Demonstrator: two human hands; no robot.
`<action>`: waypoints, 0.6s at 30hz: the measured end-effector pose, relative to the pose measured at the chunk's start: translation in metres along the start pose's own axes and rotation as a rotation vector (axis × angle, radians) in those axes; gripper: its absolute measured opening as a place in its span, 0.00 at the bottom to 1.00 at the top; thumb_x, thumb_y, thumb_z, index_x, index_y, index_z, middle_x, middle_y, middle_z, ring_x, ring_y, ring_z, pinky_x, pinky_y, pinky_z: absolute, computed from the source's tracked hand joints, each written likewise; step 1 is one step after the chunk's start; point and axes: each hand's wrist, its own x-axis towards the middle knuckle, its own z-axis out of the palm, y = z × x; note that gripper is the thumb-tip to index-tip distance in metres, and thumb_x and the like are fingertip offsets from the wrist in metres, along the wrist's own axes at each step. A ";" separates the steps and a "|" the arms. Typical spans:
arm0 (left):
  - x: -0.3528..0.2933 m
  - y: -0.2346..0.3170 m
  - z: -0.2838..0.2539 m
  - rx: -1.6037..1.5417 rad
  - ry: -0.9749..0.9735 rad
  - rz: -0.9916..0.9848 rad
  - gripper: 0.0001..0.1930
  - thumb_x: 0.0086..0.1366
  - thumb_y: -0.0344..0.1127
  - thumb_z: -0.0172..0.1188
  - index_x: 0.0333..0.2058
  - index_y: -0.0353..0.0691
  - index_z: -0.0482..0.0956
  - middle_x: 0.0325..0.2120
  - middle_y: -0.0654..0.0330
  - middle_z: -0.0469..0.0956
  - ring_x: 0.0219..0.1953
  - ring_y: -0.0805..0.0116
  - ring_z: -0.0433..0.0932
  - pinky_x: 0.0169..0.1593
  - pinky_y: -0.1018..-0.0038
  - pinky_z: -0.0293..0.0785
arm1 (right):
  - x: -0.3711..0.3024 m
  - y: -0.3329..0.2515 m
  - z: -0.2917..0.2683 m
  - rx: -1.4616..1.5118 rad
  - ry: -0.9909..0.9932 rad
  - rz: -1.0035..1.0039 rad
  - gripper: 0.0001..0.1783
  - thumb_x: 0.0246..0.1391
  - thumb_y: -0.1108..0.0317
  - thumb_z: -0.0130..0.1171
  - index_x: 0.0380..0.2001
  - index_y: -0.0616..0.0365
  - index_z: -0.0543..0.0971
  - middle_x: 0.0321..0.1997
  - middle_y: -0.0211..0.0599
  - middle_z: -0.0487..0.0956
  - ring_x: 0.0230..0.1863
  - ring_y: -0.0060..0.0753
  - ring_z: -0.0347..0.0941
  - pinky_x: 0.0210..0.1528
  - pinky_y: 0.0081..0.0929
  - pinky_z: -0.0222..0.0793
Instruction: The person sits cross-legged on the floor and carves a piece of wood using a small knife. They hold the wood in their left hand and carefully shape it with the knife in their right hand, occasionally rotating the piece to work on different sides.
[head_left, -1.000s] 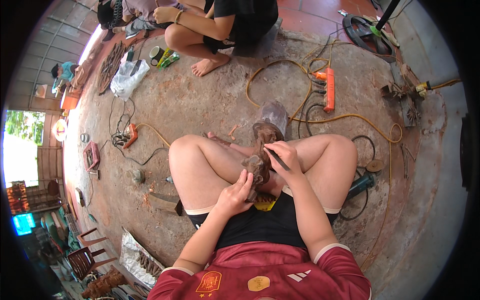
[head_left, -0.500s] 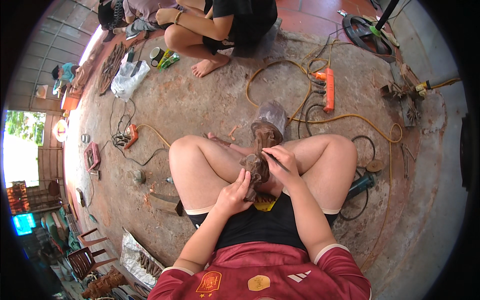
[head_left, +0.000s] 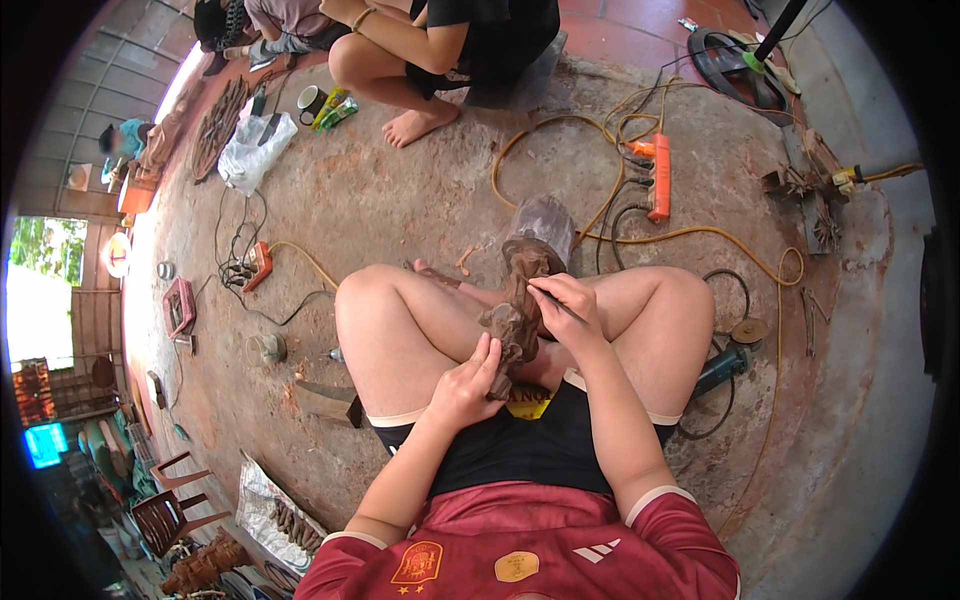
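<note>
Carving (head_left: 515, 325) slants from shorts (head_left: 520, 455) to near edge of block (head_left: 547, 218).
Via remote feed I see L hand (head_left: 467, 391) gripping its near end; R hand (head_left: 582, 298) pinches thin dark tool (head_left: 568, 311), tip by carving's R edge, contact unclear.

Forearms (head_left: 390, 470) forward — left hand (head_left: 466, 392) partly curled; right hand (head_left: 574, 308) pinched

We'd log this as a workshop: rough stained floor (head_left: 400, 220), orange power strip (head_left: 659, 185), trailing yellow cord (head_left: 700, 231), teal power tool (head_left: 722, 370), brown carved piece (head_left: 513, 332), scattered scraps (head_left: 466, 261).
</note>
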 end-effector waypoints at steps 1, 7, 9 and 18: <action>0.000 0.000 0.000 0.000 0.003 0.003 0.51 0.37 0.34 0.76 0.63 0.24 0.65 0.57 0.30 0.71 0.41 0.51 0.85 0.41 0.65 0.83 | 0.000 -0.001 0.000 -0.001 -0.005 0.007 0.07 0.50 0.79 0.66 0.35 0.65 0.83 0.33 0.47 0.83 0.34 0.46 0.81 0.37 0.32 0.76; 0.001 0.000 0.001 -0.002 0.026 0.010 0.50 0.39 0.34 0.76 0.63 0.24 0.65 0.56 0.29 0.72 0.42 0.50 0.85 0.40 0.65 0.83 | -0.007 -0.004 0.000 -0.005 -0.065 -0.009 0.07 0.50 0.80 0.67 0.35 0.65 0.83 0.32 0.46 0.83 0.33 0.44 0.82 0.35 0.30 0.76; 0.000 -0.001 0.001 -0.003 0.006 -0.005 0.50 0.39 0.34 0.76 0.63 0.24 0.65 0.55 0.29 0.72 0.42 0.49 0.85 0.41 0.65 0.83 | -0.007 -0.005 0.000 -0.008 -0.060 -0.014 0.07 0.50 0.80 0.67 0.35 0.65 0.83 0.32 0.46 0.83 0.33 0.44 0.81 0.35 0.30 0.76; 0.000 -0.001 0.001 -0.018 -0.001 -0.019 0.50 0.39 0.33 0.75 0.63 0.24 0.65 0.55 0.28 0.72 0.42 0.49 0.85 0.41 0.65 0.83 | -0.003 -0.003 0.004 -0.018 -0.003 -0.024 0.07 0.49 0.80 0.67 0.34 0.65 0.83 0.32 0.47 0.83 0.33 0.46 0.81 0.36 0.32 0.76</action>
